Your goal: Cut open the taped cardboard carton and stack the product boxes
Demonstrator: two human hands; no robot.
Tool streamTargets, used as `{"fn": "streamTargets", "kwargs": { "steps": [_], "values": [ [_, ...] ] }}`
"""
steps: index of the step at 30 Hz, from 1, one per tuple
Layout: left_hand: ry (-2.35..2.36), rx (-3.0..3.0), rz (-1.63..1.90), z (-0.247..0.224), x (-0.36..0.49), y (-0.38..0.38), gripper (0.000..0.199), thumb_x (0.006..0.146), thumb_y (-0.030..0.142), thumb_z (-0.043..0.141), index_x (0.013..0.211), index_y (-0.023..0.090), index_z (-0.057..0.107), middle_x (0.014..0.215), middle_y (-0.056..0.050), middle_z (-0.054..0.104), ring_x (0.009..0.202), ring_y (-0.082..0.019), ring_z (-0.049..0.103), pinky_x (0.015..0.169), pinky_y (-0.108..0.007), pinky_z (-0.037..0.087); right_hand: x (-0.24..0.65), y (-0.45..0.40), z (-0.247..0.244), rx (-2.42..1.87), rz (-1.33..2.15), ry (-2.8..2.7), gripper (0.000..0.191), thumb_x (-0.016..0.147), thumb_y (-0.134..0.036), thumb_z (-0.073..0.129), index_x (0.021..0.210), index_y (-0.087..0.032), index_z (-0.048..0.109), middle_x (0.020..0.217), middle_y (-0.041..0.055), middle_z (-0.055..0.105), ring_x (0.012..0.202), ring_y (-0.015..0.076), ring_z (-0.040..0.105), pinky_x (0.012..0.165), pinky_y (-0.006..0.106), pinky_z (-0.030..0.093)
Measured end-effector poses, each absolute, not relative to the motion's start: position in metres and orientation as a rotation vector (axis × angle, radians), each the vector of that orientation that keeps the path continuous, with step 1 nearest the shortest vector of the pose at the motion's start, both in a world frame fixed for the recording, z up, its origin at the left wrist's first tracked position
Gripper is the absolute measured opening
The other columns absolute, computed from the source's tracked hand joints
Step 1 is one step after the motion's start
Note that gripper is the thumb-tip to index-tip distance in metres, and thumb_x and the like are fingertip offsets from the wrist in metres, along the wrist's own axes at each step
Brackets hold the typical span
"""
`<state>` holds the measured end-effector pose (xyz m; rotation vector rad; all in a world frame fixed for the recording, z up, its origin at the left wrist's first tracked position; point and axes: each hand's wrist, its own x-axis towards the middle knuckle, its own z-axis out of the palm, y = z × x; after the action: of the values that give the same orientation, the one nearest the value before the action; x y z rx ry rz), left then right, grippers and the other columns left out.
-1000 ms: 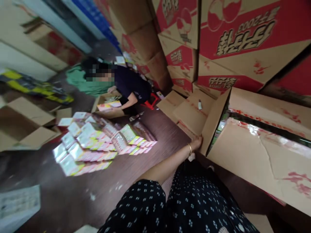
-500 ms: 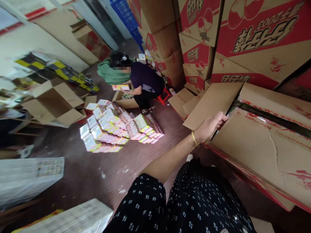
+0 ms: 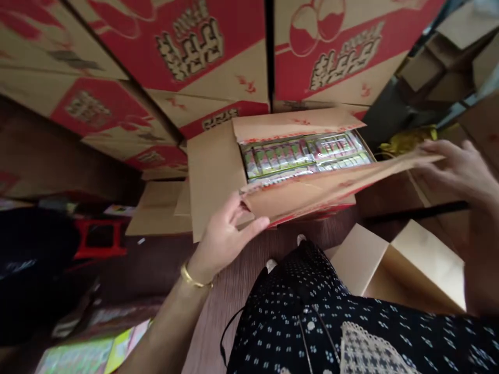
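In front of me stands a cardboard carton (image 3: 212, 171) with its flaps up. Inside it are clear-wrapped packs (image 3: 280, 157) in green and pink, laid in rows. My left hand (image 3: 224, 234), a gold bangle at its wrist, grips the left corner of the near flap (image 3: 312, 193), thumb on my side and fingers partly hidden behind. At the flap's right end my right hand (image 3: 458, 169) pinches the edge, somewhat blurred. Between the two hands the flap is tilted towards me.
Red and brown printed cartons (image 3: 218, 47) are stacked behind. An open carton (image 3: 405, 275) stands by my right leg. To the left are a red stool (image 3: 99, 239), a dark-clothed person (image 3: 31, 275) and wrapped packs (image 3: 78, 356) on the floor.
My view has swung right to face the carton. The near flap has been raised, showing the packs inside. My right hand has come into view on the flap.
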<state>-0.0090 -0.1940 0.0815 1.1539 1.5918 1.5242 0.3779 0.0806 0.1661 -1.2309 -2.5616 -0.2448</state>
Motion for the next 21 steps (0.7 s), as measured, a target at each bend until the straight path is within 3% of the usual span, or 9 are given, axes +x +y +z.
{"fn": "streamTargets", "kwargs": {
  "steps": [1, 2, 4, 5, 7, 10, 13, 17, 21],
  "values": [
    [1.714, 1.287, 1.464, 0.087, -0.011, -0.189, 0.037, 0.083, 0.043, 0.075, 0.111, 0.019, 0.070, 0.106, -0.005, 0.075, 0.092, -0.020, 0.070, 0.084, -0.032, 0.059, 0.366, 0.078, 0.160, -1.165, -0.261, -2.609, 0.064, 0.092, -0.073, 0.049, 0.129, -0.023, 0.064, 0.118, 0.0105, 0.070, 0.117, 0.0243, 0.059, 0.115, 0.060, 0.029],
    [1.829, 1.433, 1.417, 0.090, -0.014, -0.184, 0.025, 0.086, 0.041, 0.072, 0.098, 0.019, 0.072, 0.092, -0.002, 0.075, 0.081, -0.018, 0.070, 0.078, -0.030, 0.059, 0.353, 0.076, 0.154, -1.132, -0.316, -2.666, 0.068, 0.090, -0.073, 0.054, 0.132, -0.021, 0.063, 0.122, 0.0116, 0.067, 0.122, 0.0254, 0.057, 0.118, 0.060, 0.023],
    [1.961, 1.767, 1.344, 0.092, -0.018, -0.181, 0.020, 0.092, 0.036, 0.065, 0.080, 0.020, 0.072, 0.075, 0.000, 0.072, 0.068, -0.016, 0.067, 0.071, -0.028, 0.058, 0.335, 0.073, 0.142, -1.173, -0.406, -2.614, 0.066, 0.090, -0.069, 0.056, 0.119, -0.011, 0.068, 0.120, 0.0159, 0.065, 0.124, 0.0269, 0.056, 0.115, 0.056, 0.029],
    [1.972, 1.936, 1.317, 0.090, -0.019, -0.182, 0.019, 0.093, 0.032, 0.064, 0.081, 0.020, 0.072, 0.076, 0.000, 0.073, 0.069, -0.016, 0.068, 0.072, -0.027, 0.058, 0.331, 0.070, 0.136, -1.190, -0.431, -2.567, 0.061, 0.092, -0.065, 0.056, 0.111, -0.008, 0.069, 0.119, 0.0172, 0.065, 0.126, 0.0274, 0.055, 0.113, 0.053, 0.033],
    [1.939, 2.202, 1.306, 0.084, -0.019, -0.192, 0.014, 0.093, 0.022, 0.063, 0.100, 0.022, 0.075, 0.091, -0.001, 0.077, 0.079, -0.017, 0.073, 0.079, -0.027, 0.060, 0.333, 0.058, 0.125, -1.157, -0.452, -2.448, 0.045, 0.096, -0.054, 0.056, 0.098, -0.010, 0.067, 0.124, 0.0173, 0.065, 0.135, 0.0270, 0.050, 0.113, 0.047, 0.037],
    [1.783, 2.455, 1.286, 0.068, -0.010, -0.217, 0.050, 0.092, 0.011, 0.059, 0.139, 0.028, 0.061, 0.112, -0.004, 0.076, 0.097, -0.019, 0.074, 0.090, -0.028, 0.060, 0.357, 0.023, 0.095, -1.084, -0.485, -2.221, 0.025, 0.098, -0.036, 0.050, 0.090, -0.017, 0.064, 0.131, 0.0103, 0.065, 0.141, 0.0216, 0.047, 0.114, 0.042, 0.039],
    [1.490, 2.646, 1.222, 0.042, 0.003, -0.240, 0.061, 0.093, 0.009, 0.054, 0.151, 0.024, 0.049, 0.118, -0.009, 0.075, 0.117, -0.024, 0.069, 0.099, -0.034, 0.059, 0.392, -0.028, 0.041, -1.237, -0.417, -2.074, 0.020, 0.094, -0.030, 0.049, 0.098, -0.021, 0.066, 0.130, 0.0069, 0.067, 0.140, 0.0236, 0.049, 0.113, 0.048, 0.043],
    [1.318, 2.799, 0.967, -0.017, 0.013, -0.259, 0.044, 0.094, 0.007, 0.049, 0.134, 0.017, 0.066, 0.125, -0.013, 0.072, 0.132, -0.026, 0.059, 0.115, -0.042, 0.048, 0.419, -0.095, -0.050, -1.406, -0.027, -2.331, 0.055, 0.085, -0.019, 0.046, 0.139, -0.015, 0.055, 0.149, 0.0136, 0.052, 0.150, 0.0267, 0.036, 0.121, 0.052, 0.038],
    [1.485, 2.775, 0.653, -0.076, 0.011, -0.265, 0.043, 0.095, 0.014, 0.051, 0.133, 0.023, 0.068, 0.140, -0.005, 0.064, 0.137, -0.021, 0.053, 0.130, -0.037, 0.018, 0.385, -0.112, -0.104, -1.630, 0.521, -2.295, 0.077, 0.079, -0.027, 0.052, 0.148, 0.006, 0.042, 0.161, 0.0272, 0.027, 0.155, 0.0369, 0.020, 0.127, 0.054, 0.025]
  ]
}}
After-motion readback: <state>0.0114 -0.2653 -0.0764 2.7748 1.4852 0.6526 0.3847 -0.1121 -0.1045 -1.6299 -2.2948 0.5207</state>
